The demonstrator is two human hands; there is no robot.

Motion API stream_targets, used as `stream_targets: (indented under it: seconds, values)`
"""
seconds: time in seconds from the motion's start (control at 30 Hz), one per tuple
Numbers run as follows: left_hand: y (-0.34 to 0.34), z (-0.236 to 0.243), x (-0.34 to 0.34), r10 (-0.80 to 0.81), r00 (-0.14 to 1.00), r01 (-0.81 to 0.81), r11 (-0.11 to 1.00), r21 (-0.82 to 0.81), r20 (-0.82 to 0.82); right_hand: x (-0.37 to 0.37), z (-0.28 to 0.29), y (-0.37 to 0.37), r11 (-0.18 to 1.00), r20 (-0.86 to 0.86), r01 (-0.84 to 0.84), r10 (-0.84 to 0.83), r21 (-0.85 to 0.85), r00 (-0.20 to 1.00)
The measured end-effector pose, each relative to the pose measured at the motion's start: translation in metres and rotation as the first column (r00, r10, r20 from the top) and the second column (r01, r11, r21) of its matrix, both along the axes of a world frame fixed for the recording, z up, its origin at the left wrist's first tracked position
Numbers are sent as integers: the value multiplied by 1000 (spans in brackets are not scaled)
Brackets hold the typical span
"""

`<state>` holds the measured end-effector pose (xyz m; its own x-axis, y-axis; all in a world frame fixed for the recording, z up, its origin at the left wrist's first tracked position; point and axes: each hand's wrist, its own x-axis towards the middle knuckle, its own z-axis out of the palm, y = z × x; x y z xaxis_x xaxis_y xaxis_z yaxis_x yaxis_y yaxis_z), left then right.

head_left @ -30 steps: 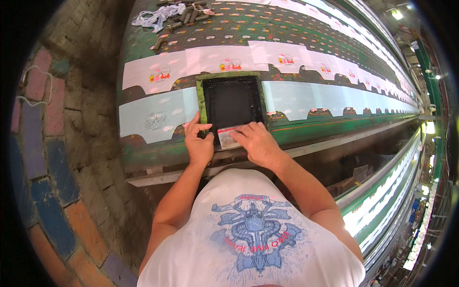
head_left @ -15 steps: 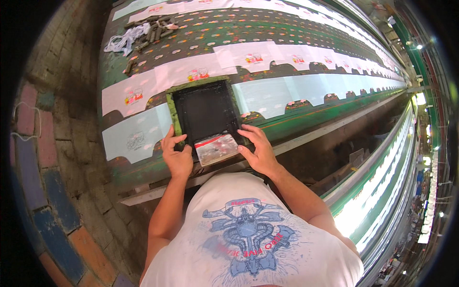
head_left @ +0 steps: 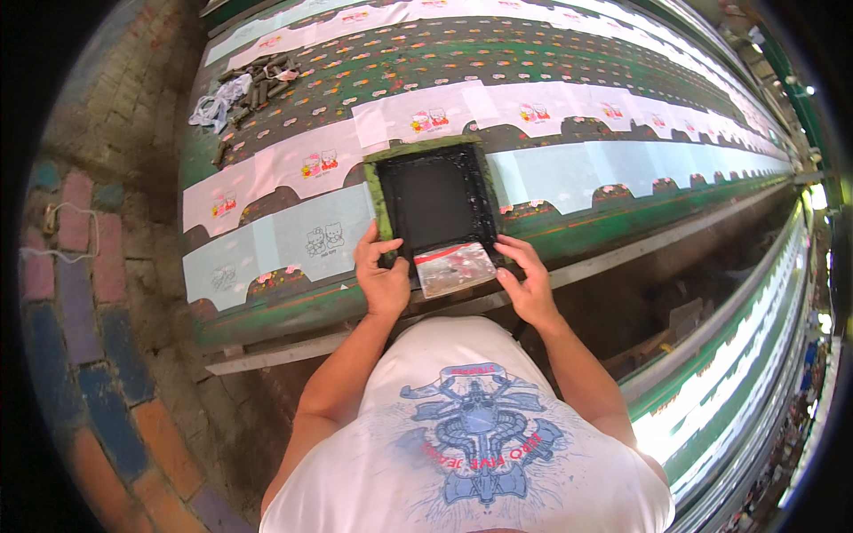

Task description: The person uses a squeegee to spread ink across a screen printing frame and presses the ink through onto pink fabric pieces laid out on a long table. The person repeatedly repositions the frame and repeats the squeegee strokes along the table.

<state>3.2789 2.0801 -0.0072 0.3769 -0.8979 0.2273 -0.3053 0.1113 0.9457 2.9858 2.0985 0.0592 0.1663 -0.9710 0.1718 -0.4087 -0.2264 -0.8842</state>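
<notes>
My left hand (head_left: pixel 383 277) grips the left side of a green-and-black screen frame (head_left: pixel 377 186) with a dark mesh, standing over a row of light blue cut panels (head_left: pixel 548 171). My right hand (head_left: pixel 531 286) holds the frame's lower right side. A flat silvery scraper (head_left: pixel 455 271) with a red strip lies on the frame's near end, between my hands. Left of the frame, a grey outline drawing of two cartoon figures (head_left: pixel 324 239) shows on a blue panel.
Pink printed panels (head_left: pixel 315 160) form a row behind. A white cloth bundle (head_left: pixel 213 107) and dark cylinders (head_left: pixel 267 82) lie farther back. The long green table has a near ledge (head_left: pixel 267 355). Coloured bricks (head_left: pixel 107 417) cover floor at left; another long table (head_left: pixel 720 373) is at right.
My right hand has let go of the scraper and taken hold of the frame. The frame has shifted right along the blue row, uncovering the drawing at its left.
</notes>
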Motion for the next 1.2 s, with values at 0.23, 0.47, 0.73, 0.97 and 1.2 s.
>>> stream_targets:
  seconds: [0.23, 0.47, 0.73, 0.97, 1.2]
  values:
    - [-7, -12, -31, 16, 992, -7, 997, 72, -125, -49, 10, -13, 985, -152, -106, 85, -135, 985]
    - [-9, -13, -32, 7, 963, 27, 992, 123, -269, -22, 33, -33, 844, -373, -482, 380, -234, 847]
    - [-10, 2, -31, -28, 995, 11, 986, 163, 99, 3, 55, -87, 716, -678, -696, 534, 46, 505]
    - [-16, 57, -19, -167, 577, 111, 986, 125, 800, 26, 56, -198, 749, -645, -653, 553, 108, 527]
    - [-28, 62, -7, -278, 546, 219, 958, 186, 790, 46, 38, -230, 846, -616, -533, 401, -36, 678]
